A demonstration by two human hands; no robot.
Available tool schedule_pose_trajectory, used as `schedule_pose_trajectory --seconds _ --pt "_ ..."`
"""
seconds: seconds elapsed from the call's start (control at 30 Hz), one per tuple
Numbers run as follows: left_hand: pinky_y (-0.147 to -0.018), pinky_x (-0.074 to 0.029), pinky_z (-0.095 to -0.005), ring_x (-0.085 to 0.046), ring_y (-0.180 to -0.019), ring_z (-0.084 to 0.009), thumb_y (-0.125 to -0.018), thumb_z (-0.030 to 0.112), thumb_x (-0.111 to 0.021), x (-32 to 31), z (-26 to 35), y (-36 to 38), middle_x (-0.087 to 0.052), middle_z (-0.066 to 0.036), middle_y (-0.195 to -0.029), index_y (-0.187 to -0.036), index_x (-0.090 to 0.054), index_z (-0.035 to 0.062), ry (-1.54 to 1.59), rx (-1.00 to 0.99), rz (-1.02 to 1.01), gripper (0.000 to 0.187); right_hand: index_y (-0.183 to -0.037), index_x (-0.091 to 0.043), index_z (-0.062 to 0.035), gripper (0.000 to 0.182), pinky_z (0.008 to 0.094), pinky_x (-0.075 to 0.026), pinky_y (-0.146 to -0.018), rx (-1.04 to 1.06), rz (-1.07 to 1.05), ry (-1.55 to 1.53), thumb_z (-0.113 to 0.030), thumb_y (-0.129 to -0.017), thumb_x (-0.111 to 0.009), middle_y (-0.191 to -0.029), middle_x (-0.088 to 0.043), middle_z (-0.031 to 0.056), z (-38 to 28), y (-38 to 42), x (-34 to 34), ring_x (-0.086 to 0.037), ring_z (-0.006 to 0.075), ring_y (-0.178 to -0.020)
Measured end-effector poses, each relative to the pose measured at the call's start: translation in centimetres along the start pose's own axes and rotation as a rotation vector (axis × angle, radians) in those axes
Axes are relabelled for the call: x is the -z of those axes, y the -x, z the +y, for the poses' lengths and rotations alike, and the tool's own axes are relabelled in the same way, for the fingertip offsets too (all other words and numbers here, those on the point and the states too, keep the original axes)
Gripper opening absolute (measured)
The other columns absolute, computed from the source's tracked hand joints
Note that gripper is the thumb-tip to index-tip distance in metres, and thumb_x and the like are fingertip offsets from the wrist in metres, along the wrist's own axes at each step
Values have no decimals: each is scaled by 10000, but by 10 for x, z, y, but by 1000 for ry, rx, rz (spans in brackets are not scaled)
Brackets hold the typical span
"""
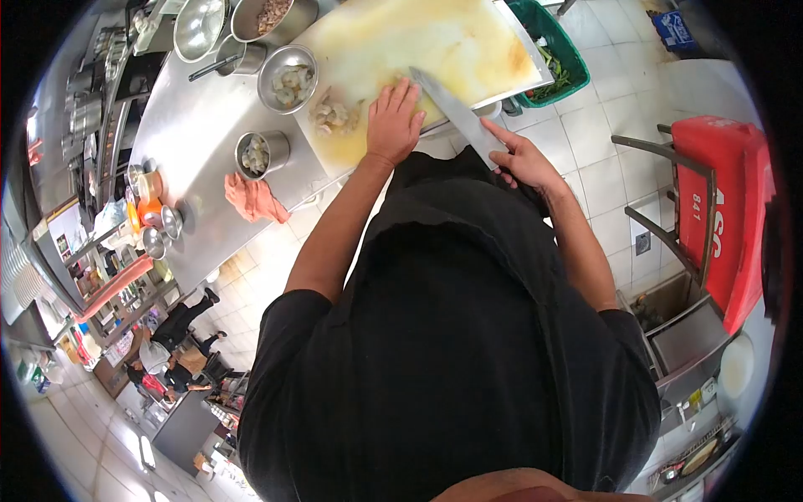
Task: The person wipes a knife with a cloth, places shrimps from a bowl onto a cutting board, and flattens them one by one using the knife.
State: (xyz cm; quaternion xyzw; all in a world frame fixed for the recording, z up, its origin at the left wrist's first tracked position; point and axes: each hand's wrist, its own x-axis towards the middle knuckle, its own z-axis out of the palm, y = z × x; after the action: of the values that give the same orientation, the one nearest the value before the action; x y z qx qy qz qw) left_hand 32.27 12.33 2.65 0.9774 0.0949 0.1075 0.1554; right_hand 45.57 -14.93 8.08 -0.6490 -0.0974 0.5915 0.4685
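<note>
My right hand grips a large kitchen knife, its index finger stretched along the blade near the handle. The blade slants up and left over the near edge of the white, yellow-stained cutting board, its tip beside my left fingers. My left hand lies on the board with fingers extended; anything under it is hidden. Just left of it sits a small pile of what look like peeled shrimp. More of them fill a steel bowl at the board's left edge and a steel pot nearer me.
An orange-pink cloth hangs at the steel counter's near edge. Further back stands a pot with chopped reddish pieces. A green bin with vegetable scraps adjoins the board. At right is a red plastic container. People are far left.
</note>
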Motion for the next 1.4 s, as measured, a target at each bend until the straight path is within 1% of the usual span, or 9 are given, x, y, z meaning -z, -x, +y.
schedule_pose_trajectory --seconds 0.43,0.53,0.63,0.73,0.9,1.03,1.1,1.23,1.4 --pt "-1125 -346 -504 -429 -1408 -379 -1005 332 -565 -9 1 7 -479 -122 -1588 -1498 -520 86 -60 19 0 553 -1623 -378 -345 745 238 -434 -453 12 -13 -6 -39 -973 -574 -740 -566 3 12 23 -6 -476 64 -523" --pt "-1141 -331 -508 -418 -1421 -390 -1015 343 -545 -11 1 8 -468 -126 -1599 -1505 -511 83 -55 37 -14 556 -1627 -372 -336 760 275 -517 -558 -19 -25 101 -27 -961 -569 -856 -655 62 7 33 -8 -537 97 -594" --pt "-1149 -323 -506 -414 -1429 -396 -1020 347 -534 -13 1 9 -464 -130 -1603 -1510 -506 79 -52 31 -3 558 -1621 -386 -313 760 341 -578 -793 133 51 233 -25 -944 -576 -1126 -730 156 12 38 -16 -673 193 -785" --pt "-1150 -324 -504 -414 -1438 -386 -1019 343 -537 -10 2 8 -476 -132 -1595 -1506 -511 77 -27 41 2 555 -1607 -408 -289 748 374 -530 -990 353 141 468 -27 -931 -589 -1391 -656 205 30 39 -17 -716 290 -1029" --pt "-1132 -348 -505 -452 -1419 -350 -997 328 -583 -6 0 4 -532 -134 -1540 -1446 -575 77 69 69 39 514 -1591 -437 -270 725 371 -502 -1042 193 130 422 -20 -928 -593 -1414 -634 230 20 68 -9 -685 303 -1188" --pt "-1049 -421 -490 -549 -1276 -345 -913 282 -690 -4 -2 -6 -613 -129 -1384 -1309 -656 71 104 92 134 450 -1586 -446 -237 710 376 -486 -1073 87 189 359 -11 -929 -589 -1394 -649 223 -6 81 -9 -661 305 -1244" --pt "-981 -455 -482 -593 -1171 -337 -852 238 -738 -3 0 -12 -661 -118 -1244 -1218 -694 68 117 93 184 406 -1587 -441 -223 709 386 -490 -1075 198 186 399 -9 -927 -590 -1385 -658 215 1 75 -8 -666 325 -1237" --pt "-868 -512 -462 -637 -1011 -336 -817 182 -742 -1 -1 -19 -683 -105 -1029 -1155 -710 83 155 52 216 354 -1583 -440 -231 708 413 -491 -1088 393 186 531 -15 -926 -589 -1381 -655 215 18 60 -11 -651 375 -1250" --pt "-786 -543 -462 -652 -898 -337 -815 139 -709 0 -6 -25 -673 -108 -901 -1108 -706 97 231 115 138 297 -1575 -443 -275 699 471 -526 -1016 248 257 633 -43 -931 -581 -1241 -687 268 9 66 -7 -675 437 -1128"
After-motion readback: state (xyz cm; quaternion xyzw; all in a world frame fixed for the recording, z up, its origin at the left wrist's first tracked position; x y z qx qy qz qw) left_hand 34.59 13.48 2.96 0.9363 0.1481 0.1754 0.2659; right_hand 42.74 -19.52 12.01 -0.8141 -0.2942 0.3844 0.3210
